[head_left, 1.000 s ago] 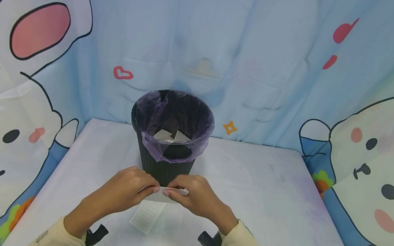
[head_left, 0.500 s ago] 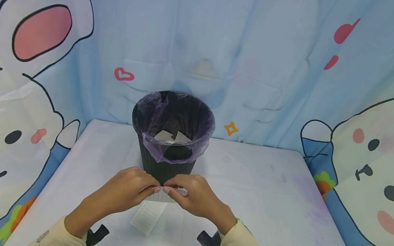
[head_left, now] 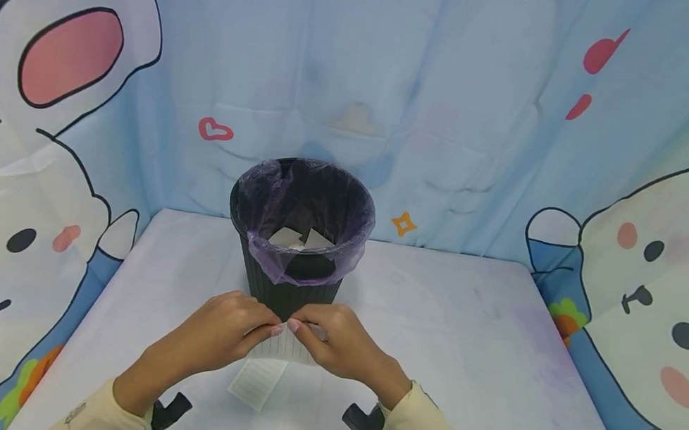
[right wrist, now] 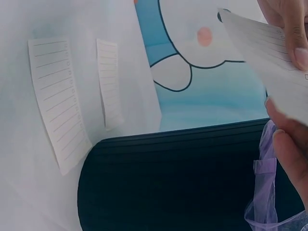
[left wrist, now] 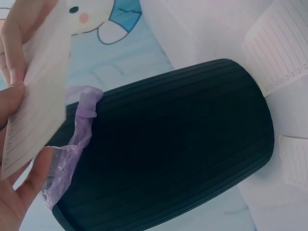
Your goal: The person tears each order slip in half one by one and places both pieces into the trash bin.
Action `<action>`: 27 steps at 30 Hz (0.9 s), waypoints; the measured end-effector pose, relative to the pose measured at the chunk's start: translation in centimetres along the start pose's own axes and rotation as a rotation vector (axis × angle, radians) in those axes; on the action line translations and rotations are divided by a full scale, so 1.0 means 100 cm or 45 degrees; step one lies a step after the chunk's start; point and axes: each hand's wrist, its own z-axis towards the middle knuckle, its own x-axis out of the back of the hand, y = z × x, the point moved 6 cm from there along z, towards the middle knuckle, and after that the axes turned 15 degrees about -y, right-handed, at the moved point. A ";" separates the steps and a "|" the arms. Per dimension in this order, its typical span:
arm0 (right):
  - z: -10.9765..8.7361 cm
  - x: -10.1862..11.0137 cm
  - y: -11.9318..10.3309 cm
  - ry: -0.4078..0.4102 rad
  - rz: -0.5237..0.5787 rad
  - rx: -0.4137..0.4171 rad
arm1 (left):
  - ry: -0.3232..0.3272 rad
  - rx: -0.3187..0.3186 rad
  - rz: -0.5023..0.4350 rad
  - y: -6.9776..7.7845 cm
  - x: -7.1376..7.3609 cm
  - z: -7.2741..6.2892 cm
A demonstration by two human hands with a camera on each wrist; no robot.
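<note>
My left hand point(head_left: 236, 327) and right hand point(head_left: 336, 342) pinch the upper edge of a small lined paper sheet point(head_left: 285, 348) between thumbs and fingers, their fingertips almost meeting at its middle. In the left wrist view this sheet point(left wrist: 45, 82) slants in front of the bin's rim; in the right wrist view the same sheet point(right wrist: 269, 62) shows printed lines and little boxes. Below the hands, another lined paper piece point(head_left: 258, 381) lies on the table. The wrist views show two loose pieces there, a larger one point(right wrist: 60, 103) and a narrower one point(right wrist: 109, 82).
A black ribbed bin point(head_left: 287, 297) with a purple plastic liner point(head_left: 345, 261) stands just beyond the hands. Paper pieces point(head_left: 318, 240) lie inside it. The white-covered table point(head_left: 445, 340) meets a blue cartoon-print curtain point(head_left: 466, 151) at its back and sides.
The held sheet has tilted so more of its lined face shows, hanging lower. The right fingertips have shifted slightly up toward the left ones. The bin and the loose paper have stayed put.
</note>
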 end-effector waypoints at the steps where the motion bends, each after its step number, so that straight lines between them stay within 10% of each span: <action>1: 0.000 0.000 0.000 0.000 0.015 -0.006 | 0.010 -0.005 0.004 0.000 0.001 0.000; 27: 0.002 0.004 0.001 0.008 0.246 -0.103 | 0.291 -0.154 0.159 0.010 0.013 -0.006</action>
